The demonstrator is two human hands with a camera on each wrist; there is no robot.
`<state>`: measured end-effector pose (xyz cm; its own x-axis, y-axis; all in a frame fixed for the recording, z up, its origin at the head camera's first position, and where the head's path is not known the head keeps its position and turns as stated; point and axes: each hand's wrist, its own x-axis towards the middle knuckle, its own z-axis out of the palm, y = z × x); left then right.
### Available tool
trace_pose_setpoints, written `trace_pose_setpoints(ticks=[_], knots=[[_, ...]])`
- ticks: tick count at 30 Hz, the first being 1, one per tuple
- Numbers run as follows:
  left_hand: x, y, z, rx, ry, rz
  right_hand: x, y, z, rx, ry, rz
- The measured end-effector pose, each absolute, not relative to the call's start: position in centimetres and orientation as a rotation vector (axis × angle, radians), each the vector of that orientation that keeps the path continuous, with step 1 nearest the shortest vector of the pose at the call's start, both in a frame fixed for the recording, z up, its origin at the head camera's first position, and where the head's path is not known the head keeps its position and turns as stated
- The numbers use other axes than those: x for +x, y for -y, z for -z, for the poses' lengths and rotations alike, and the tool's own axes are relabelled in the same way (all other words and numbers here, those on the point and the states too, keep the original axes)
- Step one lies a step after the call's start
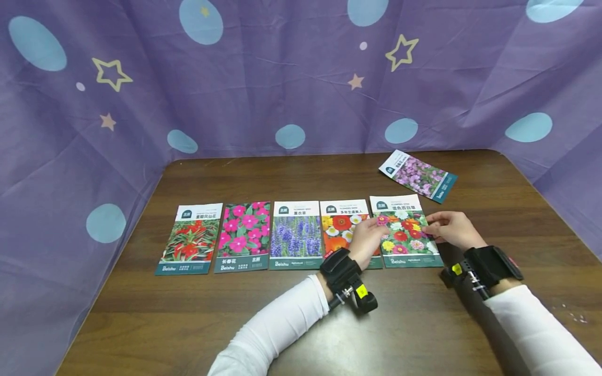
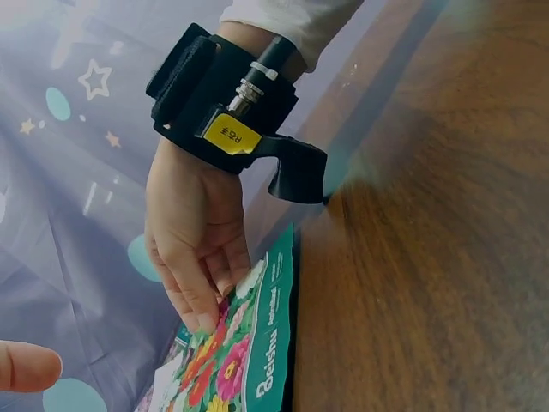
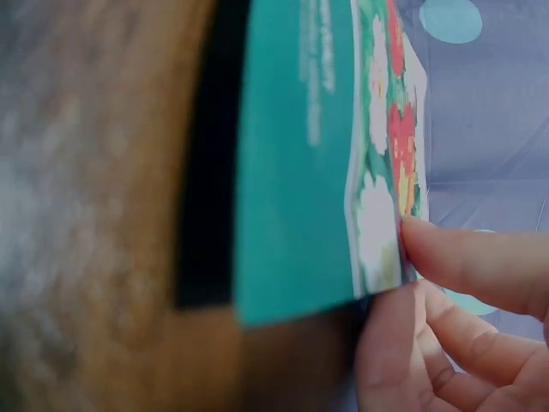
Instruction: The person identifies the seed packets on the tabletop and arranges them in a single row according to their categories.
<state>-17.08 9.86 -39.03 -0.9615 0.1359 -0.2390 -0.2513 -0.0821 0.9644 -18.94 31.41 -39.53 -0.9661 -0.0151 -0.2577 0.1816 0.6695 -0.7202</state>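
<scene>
My right hand (image 1: 455,230) pinches the right edge of a seed packet with mixed zinnia-like flowers (image 1: 401,235) between thumb (image 3: 476,262) and fingers. That packet's green lower edge stands a little above the table in the right wrist view, with a dark shadow beneath. At its left edge is my left hand (image 1: 369,240), fingertips overlapping the packet's side in the head view. One extended left digit (image 2: 27,366) shows apart from the packet in the left wrist view; the other left fingers are hidden there. Under the left hand lies an orange-and-white flower packet (image 1: 335,244), partly covered.
Leftward in the row lie a purple lavender packet (image 1: 296,235), a pink flower packet (image 1: 243,235) and a red flower packet (image 1: 190,237). Another packet with small pink-purple flowers (image 1: 420,175) lies slanted at the back right of the wooden table (image 1: 263,180). A purple patterned curtain (image 1: 263,89) hangs behind.
</scene>
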Motion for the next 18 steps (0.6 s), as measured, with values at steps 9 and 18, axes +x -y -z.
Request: trace_pose_setpoints(ticks=[9,18], knots=[[-17.08,-9.88,38.66,-0.14,-1.924,-2.044,-19.17,-30.99,39.46,0.139,-2.665,1.112],[-16.84,-9.81,38.4,-0.131,-1.911,-2.017,-19.2,-30.72,39.21,0.174,-2.68,1.029]])
